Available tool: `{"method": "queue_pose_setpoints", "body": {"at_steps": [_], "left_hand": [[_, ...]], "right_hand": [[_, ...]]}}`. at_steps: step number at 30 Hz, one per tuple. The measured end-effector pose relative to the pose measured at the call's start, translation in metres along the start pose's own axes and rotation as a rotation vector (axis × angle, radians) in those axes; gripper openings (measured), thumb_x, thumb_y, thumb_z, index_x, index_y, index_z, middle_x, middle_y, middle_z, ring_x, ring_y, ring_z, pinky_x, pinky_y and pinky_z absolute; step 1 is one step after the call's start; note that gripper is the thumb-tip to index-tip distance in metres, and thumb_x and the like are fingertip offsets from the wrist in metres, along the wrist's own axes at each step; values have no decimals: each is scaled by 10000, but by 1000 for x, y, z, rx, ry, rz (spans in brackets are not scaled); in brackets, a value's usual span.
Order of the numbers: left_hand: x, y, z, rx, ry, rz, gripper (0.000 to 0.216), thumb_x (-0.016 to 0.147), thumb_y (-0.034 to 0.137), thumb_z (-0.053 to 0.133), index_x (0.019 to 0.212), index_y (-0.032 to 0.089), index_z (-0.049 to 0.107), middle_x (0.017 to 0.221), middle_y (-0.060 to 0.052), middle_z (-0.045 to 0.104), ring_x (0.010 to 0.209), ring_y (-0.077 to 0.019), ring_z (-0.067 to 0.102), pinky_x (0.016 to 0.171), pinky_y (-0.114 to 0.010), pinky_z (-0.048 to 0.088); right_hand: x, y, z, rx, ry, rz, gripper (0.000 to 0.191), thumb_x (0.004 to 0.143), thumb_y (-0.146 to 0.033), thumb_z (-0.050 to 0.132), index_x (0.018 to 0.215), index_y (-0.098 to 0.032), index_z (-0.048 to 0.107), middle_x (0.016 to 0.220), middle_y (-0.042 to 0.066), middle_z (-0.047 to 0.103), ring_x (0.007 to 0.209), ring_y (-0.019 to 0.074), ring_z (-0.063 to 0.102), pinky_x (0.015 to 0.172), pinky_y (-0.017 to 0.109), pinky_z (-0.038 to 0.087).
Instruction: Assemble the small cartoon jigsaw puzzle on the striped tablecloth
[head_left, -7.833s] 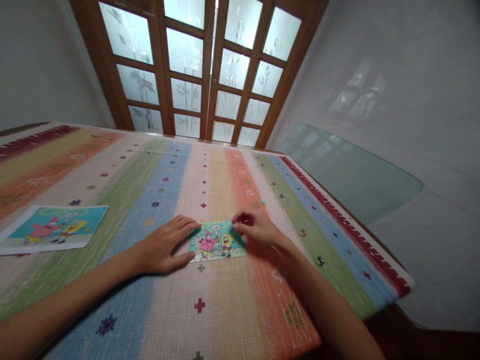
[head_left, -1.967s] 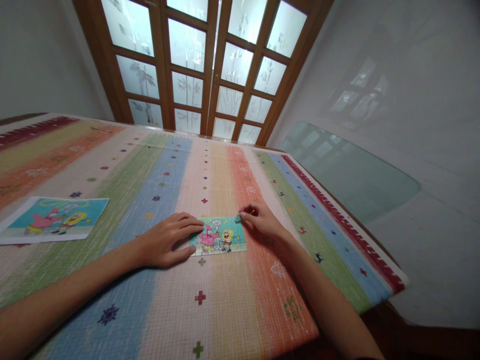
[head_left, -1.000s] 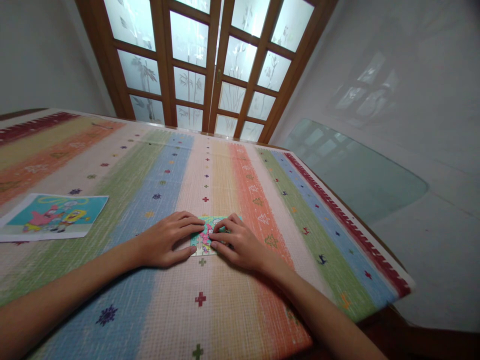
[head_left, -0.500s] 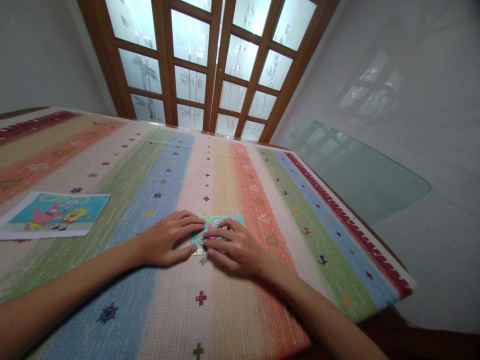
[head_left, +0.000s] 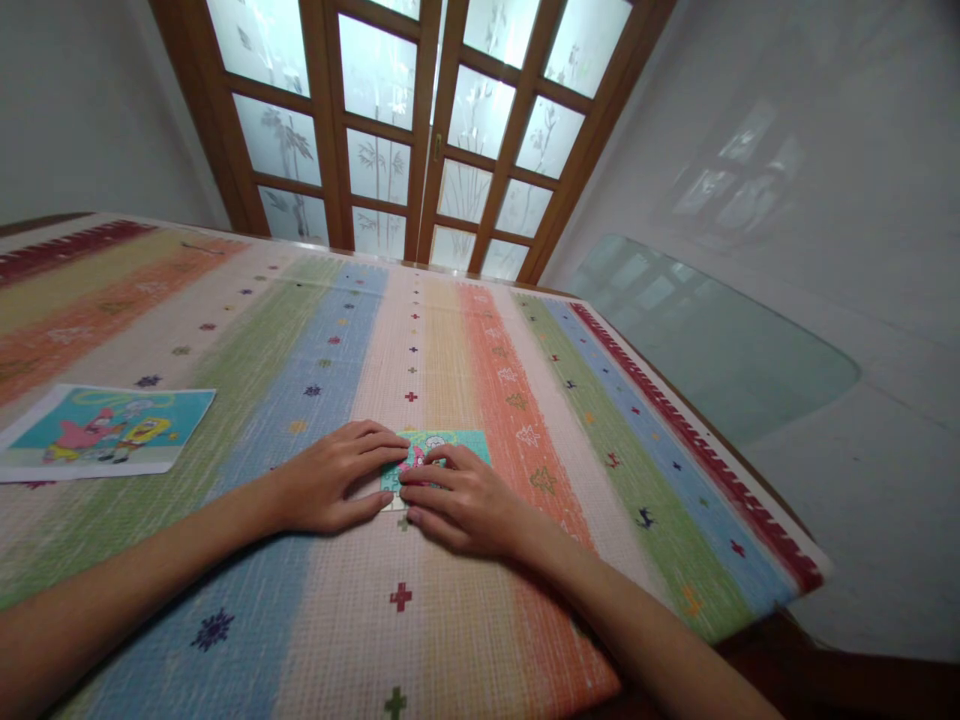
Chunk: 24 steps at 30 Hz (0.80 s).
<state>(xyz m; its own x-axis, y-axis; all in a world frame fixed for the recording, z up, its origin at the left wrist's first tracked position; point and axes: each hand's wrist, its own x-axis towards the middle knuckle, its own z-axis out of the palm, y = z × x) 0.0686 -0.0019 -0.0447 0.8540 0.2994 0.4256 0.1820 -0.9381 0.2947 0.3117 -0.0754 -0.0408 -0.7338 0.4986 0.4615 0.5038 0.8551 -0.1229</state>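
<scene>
A small jigsaw puzzle (head_left: 472,440) with a teal cartoon picture lies flat on the striped tablecloth. My left hand (head_left: 334,478) rests at its left edge, fingers stretched out with the tips touching that side and the thumb near the lower left corner. Over the middle and lower part lies my right hand (head_left: 463,500), its fingers extended across the pieces and slightly apart. Much of the puzzle is hidden beneath these fingers. Nothing is visibly gripped in either hand.
A printed sheet (head_left: 112,430) with a cartoon picture lies on the left of the tablecloth (head_left: 330,620). Wooden doors (head_left: 322,130) with frosted panes stand behind the table. A pale glass panel (head_left: 712,340) is against the wall on the right.
My right hand has slid slightly left and down over the puzzle, uncovering a little more of its upper part. The left hand stays at the left edge.
</scene>
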Motion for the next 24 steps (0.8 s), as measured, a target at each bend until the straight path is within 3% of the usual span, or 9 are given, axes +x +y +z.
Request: {"method": "queue_pose_setpoints", "body": {"at_steps": [24], "left_hand": [[1, 1, 0, 1, 12, 3, 340, 935, 291, 585, 1254, 180, 620, 1247, -111, 693, 1141, -282, 618, 1009, -475, 506]], "right_hand": [[3, -2, 1, -48, -107, 12, 256, 1065, -290, 456, 1141, -185, 678, 1191, 65, 747, 1097, 208, 629, 1050, 396, 424]]}}
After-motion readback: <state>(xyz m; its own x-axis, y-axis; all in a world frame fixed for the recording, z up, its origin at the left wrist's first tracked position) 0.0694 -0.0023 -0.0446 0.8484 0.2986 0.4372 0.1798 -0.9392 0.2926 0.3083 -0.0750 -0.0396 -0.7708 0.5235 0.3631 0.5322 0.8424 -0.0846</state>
